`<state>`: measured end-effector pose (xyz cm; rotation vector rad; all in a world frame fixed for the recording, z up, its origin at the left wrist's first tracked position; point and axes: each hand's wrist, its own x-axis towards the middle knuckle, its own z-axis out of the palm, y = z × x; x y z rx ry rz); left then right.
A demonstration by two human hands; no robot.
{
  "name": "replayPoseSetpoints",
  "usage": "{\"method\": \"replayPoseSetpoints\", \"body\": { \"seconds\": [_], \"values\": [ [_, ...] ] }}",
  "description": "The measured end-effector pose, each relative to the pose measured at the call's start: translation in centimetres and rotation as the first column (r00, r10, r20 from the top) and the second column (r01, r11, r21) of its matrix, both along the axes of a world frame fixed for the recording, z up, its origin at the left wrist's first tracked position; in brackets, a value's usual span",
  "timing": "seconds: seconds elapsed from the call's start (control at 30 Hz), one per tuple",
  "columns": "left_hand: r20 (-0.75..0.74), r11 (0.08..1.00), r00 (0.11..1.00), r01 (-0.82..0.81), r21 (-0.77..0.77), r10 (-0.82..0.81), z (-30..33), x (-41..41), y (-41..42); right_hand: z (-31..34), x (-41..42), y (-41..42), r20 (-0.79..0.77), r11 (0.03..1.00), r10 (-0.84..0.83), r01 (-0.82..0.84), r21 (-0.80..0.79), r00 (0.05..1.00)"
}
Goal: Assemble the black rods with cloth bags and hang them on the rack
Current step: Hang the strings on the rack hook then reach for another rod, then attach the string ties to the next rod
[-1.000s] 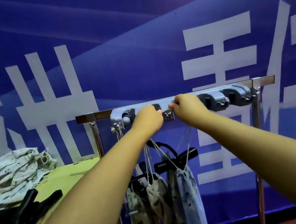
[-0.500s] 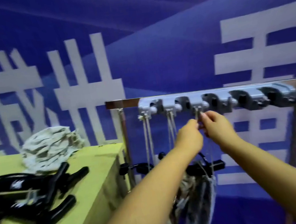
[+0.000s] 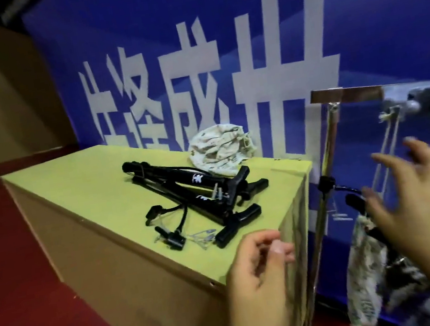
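**Both hands free, reaching for the next rod**

We hold nothing at this moment. Our left hand (image 3: 258, 274) hangs at the near corner of the yellow-green topped box desk (image 3: 80, 186), its fingers (image 3: 277, 249) loosely curled around nothing. Our right hand (image 3: 415, 199) is blurred in front of the steel rack (image 3: 347, 96), its fingers (image 3: 389, 163) spread open and empty.

The task's things lie beyond and to the left of the left fingers: a tangled heap of black T-handled rods (image 3: 204, 191) on the desk, and behind it a crumpled pile of pale printed cloth bags (image 3: 220, 148). Below the right fingers, patterned bags already hung (image 3: 367, 266) dangle on pale cords (image 3: 391, 139) from the grey hook bar, which is too blurred to read closely.

As we judge it, the step in hand is to fetch the next rod and bag. We should lift a single rod by its handle nearest the fingers, clear of the loose black straps (image 3: 166, 218) and small metal clips (image 3: 201, 237), then draw one bag off the top of the pile.

We count about three handles in the heap, one bag pile of uncertain number, and at least two cord pairs on the rack.
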<state>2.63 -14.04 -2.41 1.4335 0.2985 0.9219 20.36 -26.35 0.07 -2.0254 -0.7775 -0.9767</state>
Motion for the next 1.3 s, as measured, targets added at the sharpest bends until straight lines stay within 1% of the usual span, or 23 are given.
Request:
{"method": "replayPoseSetpoints", "body": {
  "seconds": [0.03,0.07,0.13,0.2,0.23,0.27,0.3,0.33,0.4,0.47,0.5,0.53,0.57,0.6,0.63,0.67,0.73,0.87,0.97,1.03,1.17,1.23,1.3],
  "values": [
    [0.034,0.998,0.998,-0.059,-0.004,0.059,0.0,-0.8,1.0,0.4,-2.3,2.4,0.059,0.987,0.118,-0.111,-0.116,0.991],
    [0.054,0.994,0.993,-0.105,-0.007,0.106,-0.2,-1.6,2.2,-0.3,-3.4,5.2,0.076,0.944,0.213,-0.185,-0.272,0.974],
    [0.050,0.988,0.987,-0.154,-0.014,0.154,-0.5,-2.7,3.9,-2.0,-4.2,9.8,0.029,0.791,0.309,-0.240,-0.562,0.951],
    [0.035,0.982,0.981,-0.190,-0.024,0.191,-1.1,-4.0,5.3,-2.6,-4.7,13.8,0.038,0.630,0.365,-0.217,-0.746,0.930],
    [0.023,0.977,0.977,-0.211,-0.014,0.211,-1.4,-4.5,5.8,-2.6,-4.9,15.2,-0.026,0.532,0.351,-0.222,-0.817,0.936],
    [0.016,0.971,0.971,-0.238,0.006,0.238,-1.7,-5.1,6.3,-2.7,-4.8,16.4,-0.090,0.441,0.294,-0.219,-0.870,0.951],
    [0.006,0.962,0.963,-0.270,0.028,0.270,-2.0,-5.7,7.0,-2.9,-4.4,17.6,-0.110,0.397,0.266,-0.213,-0.893,0.958],
    [-0.009,0.956,0.956,-0.292,0.031,0.292,-2.3,-5.8,7.2,-2.9,-3.7,17.9,-0.108,0.374,0.245,-0.197,-0.906,0.964],
    [-0.065,0.939,0.937,-0.342,0.033,0.343,-3.2,-6.4,8.8,-2.8,-3.1,19.2,-0.125,0.408,0.239,-0.217,-0.887,0.963],
    [-0.173,0.934,0.918,-0.346,0.093,0.357,-3.9,-6.3,9.7,-2.8,-2.7,19.5,-0.220,0.499,0.276,-0.335,-0.799,0.936],
    [-0.240,0.932,0.901,-0.336,0.136,0.360,-4.2,-6.2,10.4,-2.9,-2.8,20.0,-0.299,0.593,0.291,-0.416,-0.689,0.909],
    [-0.298,0.928,0.881,-0.328,0.175,0.368,-4.3,-6.0,10.8,-2.8,-3.1,20.1,-0.400,0.709,0.313,-0.493,-0.504,0.861],
    [-0.343,0.923,0.860,-0.321,0.210,0.377,-4.3,-5.8,11.1,-2.5,-3.4,20.4,-0.500,0.804,0.363,-0.535,-0.259,0.786],
    [-0.383,0.921,0.842,-0.308,0.237,0.380,-4.2,-5.5,11.3,-2.1,-3.7,20.7,-0.585,0.845,0.437,-0.534,0.008,0.683],
    [-0.412,0.922,0.830,-0.290,0.255,0.375,-4.2,-5.3,11.5,-1.6,-3.9,21.1,-0.639,0.840,0.515,-0.485,0.244,0.571],
    [-0.442,0.926,0.820,-0.269,0.265,0.365,-4.2,-5.1,11.5,-1.2,-4.0,21.3,-0.672,0.816,0.571,-0.411,0.406,0.471],
    [-0.490,0.936,0.804,-0.230,0.265,0.336,-4.6,-5.0,11.8,-0.6,-4.0,21.7,-0.694,0.765,0.644,-0.280,0.580,0.323],
    [-0.548,0.941,0.770,-0.211,0.265,0.327,-5.5,-4.8,12.0,-0.6,-3.7,21.9,-0.683,0.693,0.719,-0.075,0.717,0.125],
    [-0.541,0.933,0.766,-0.224,0.281,0.347,-5.6,-4.8,12.2,-0.5,-3.6,22.2,-0.614,0.617,0.787,0.087,0.782,-0.058],
    [-0.529,0.926,0.767,-0.234,0.297,0.363,-5.6,-4.8,12.3,-0.2,-3.3,22.3,-0.558,0.583,0.812,0.189,0.790,-0.169],
    [-0.498,0.916,0.785,-0.214,0.341,0.369,-5.8,-4.7,12.5,0.5,-2.3,21.7,-0.411,0.562,0.813,0.377,0.736,-0.412],
    [-0.498,0.910,0.785,-0.199,0.362,0.370,-5.9,-4.5,12.6,0.8,-1.9,21.2,-0.337,0.544,0.816,0.428,0.722,-0.469],
    [-0.500,0.905,0.779,-0.199,0.377,0.380,-6.0,-4.3,12.7,1.2,-2.0,20.7,-0.292,0.519,0.822,0.433,0.737,-0.488]
  ]
}}
